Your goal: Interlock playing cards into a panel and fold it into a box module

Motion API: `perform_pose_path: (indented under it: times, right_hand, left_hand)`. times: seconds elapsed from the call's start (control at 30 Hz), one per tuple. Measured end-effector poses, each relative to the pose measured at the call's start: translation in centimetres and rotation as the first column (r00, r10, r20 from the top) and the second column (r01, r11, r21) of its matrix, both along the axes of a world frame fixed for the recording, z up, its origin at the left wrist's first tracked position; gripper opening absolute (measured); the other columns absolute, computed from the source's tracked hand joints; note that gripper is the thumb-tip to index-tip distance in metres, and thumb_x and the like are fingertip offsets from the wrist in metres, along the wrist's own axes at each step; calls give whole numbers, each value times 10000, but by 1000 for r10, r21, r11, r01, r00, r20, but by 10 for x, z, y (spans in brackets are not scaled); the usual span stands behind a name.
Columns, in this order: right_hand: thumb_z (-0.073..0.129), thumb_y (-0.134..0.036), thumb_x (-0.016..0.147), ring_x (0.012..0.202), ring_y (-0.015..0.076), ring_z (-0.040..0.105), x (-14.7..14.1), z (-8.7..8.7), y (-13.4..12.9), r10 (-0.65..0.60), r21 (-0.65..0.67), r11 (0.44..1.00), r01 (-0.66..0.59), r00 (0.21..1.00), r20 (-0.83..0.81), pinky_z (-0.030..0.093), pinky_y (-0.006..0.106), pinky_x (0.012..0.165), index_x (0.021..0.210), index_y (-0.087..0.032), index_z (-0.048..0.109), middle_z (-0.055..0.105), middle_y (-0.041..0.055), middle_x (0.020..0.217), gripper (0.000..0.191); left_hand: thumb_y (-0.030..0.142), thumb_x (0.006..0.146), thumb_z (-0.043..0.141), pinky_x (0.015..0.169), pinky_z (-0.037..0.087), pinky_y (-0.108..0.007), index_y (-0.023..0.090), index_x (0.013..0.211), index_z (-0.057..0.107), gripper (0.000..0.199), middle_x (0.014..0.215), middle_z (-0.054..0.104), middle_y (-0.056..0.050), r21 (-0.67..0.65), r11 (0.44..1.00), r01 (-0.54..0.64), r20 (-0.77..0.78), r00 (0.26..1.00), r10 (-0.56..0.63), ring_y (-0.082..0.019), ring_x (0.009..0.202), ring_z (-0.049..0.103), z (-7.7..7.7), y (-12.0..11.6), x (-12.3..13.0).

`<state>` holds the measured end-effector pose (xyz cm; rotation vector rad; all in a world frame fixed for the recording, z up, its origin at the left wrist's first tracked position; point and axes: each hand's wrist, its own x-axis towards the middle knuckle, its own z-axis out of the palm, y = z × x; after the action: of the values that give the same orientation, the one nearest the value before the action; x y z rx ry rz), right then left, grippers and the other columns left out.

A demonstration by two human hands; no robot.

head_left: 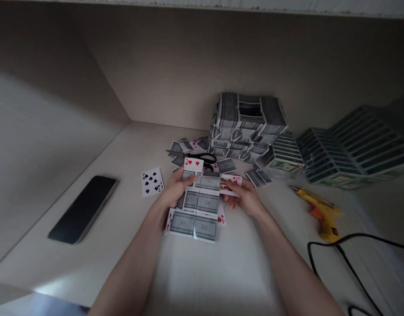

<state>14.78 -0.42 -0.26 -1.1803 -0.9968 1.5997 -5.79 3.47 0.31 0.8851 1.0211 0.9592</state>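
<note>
A panel of joined playing cards, mostly backs up, lies in front of me with a few faces sticking out at its edges. My left hand grips its upper left side, the thumb on top beside a five of hearts. On the right, my right hand pinches a king card at the panel's upper right edge. A four card shows from under the right side. Part of the left hand's fingers is hidden beneath the cards.
Black scissors and loose cards lie beyond the panel, before a card-built box. A seven of spades and phone are left. Right are a yellow glue gun, its black cable and striped stacks.
</note>
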Motion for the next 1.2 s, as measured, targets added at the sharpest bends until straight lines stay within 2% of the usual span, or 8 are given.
perform_pose_path:
  times: [0.1, 0.33, 0.77, 0.87, 0.97, 1.07, 1.2]
  right_hand:
    - [698, -471, 647, 331, 105, 511, 2, -1, 1, -10, -10, 1000, 10, 1000, -12, 402, 208, 316, 734, -166, 560, 620, -10, 505, 346]
    - [681, -543, 635, 324, 107, 493, -3, -2, 3, 31, -8, 999, -31, 998, 53, 391, 227, 311, 612, -180, 532, 592, -7, 475, 393]
    - [646, -564, 664, 331, 101, 464, -5, -1, 1, 40, 27, 999, -43, 994, 102, 378, 225, 320, 661, -205, 503, 551, -29, 459, 387]
    - [698, -481, 650, 427, 119, 527, -4, 1, 0, -13, 87, 996, 4, 995, 102, 457, 242, 383, 823, -213, 538, 585, -32, 558, 357]
    - [766, -418, 574, 548, 145, 581, -8, 1, 1, -120, 120, 987, 105, 984, 128, 509, 267, 424, 946, -234, 548, 623, -13, 735, 468]
    - [695, -515, 629, 487, 135, 540, -12, -3, 4, -203, 98, 977, 187, 960, 193, 468, 256, 361, 803, -210, 574, 596, -9, 654, 371]
    - [572, -610, 704, 406, 133, 508, -12, -7, 6, -209, 60, 977, 203, 970, 125, 435, 264, 323, 706, -206, 550, 555, -21, 541, 404]
  left_hand:
    - [291, 601, 744, 634, 462, -277, 169, 917, 572, 379, 793, 685, -12, -5, 1000, -6, 13, 1000, 6, -158, 646, 606, 1, 0, -2]
    - [274, 577, 756, 608, 455, -268, 182, 925, 566, 408, 774, 676, 8, -20, 1000, -15, 19, 1000, 15, -141, 595, 583, 2, -2, 3]
    - [282, 581, 745, 641, 452, -275, 179, 929, 577, 400, 732, 661, 10, 17, 1000, -26, -42, 999, 27, -158, 638, 585, -2, -1, 6]
    - [279, 589, 744, 636, 461, -283, 178, 962, 570, 425, 793, 678, -6, -5, 1000, -14, -12, 1000, 13, -162, 647, 595, -1, -1, 6]
    - [278, 592, 747, 672, 468, -294, 175, 950, 582, 408, 843, 686, -15, 7, 1000, 8, -23, 1000, -8, -174, 691, 614, 0, -2, 6]
    - [276, 589, 752, 711, 470, -309, 170, 944, 592, 403, 895, 691, -29, 15, 998, 54, -39, 998, -54, -194, 749, 629, 0, -3, 7]
    - [281, 599, 749, 729, 477, -324, 172, 968, 583, 419, 919, 695, -43, 1, 996, 93, -29, 995, -93, -222, 818, 640, -3, -4, 7]
